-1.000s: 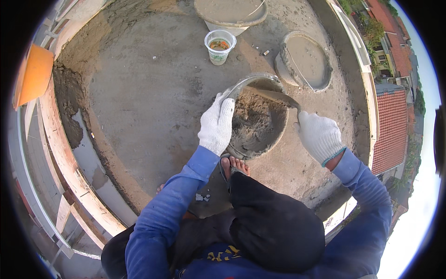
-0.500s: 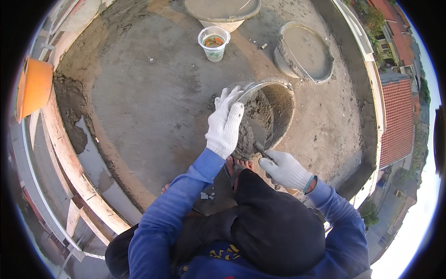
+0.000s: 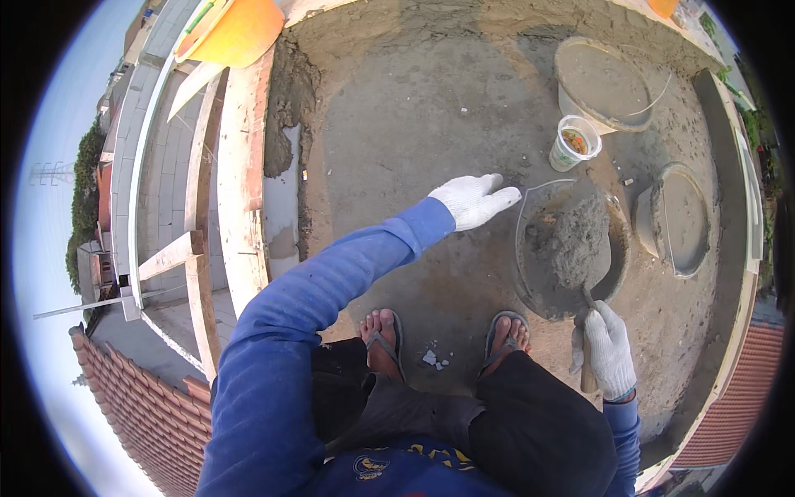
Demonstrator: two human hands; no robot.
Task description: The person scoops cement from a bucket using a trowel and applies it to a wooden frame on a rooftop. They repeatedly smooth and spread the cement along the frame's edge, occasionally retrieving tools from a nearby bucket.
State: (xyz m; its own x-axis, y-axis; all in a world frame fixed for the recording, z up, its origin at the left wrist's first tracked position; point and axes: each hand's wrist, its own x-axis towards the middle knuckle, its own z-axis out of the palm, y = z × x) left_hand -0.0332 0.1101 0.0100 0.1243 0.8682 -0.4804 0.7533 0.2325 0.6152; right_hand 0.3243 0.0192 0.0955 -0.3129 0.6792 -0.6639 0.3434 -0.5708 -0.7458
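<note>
My left hand, in a white knitted glove, is open, fingers extended, beside the raised wire handle at the left of a round mortar bucket. My right hand, gloved alike, is closed on the handle of a trowel. The trowel blade is hidden under a large lump of wet grey mortar over the bucket. Above stands a small clear plastic container with something orange inside. My feet in flip-flops stand below the bucket on rough cement.
Two buckets of grey slurry stand at upper and middle right. An orange tub sits on the left edge, beside wooden boards and framing. Low cement walls border the floor. Tiled roofs lie beyond.
My view has swung leftward. My left hand has come off the bucket's rim. My right hand has brought the trowel's blade up under a mound of mortar.
</note>
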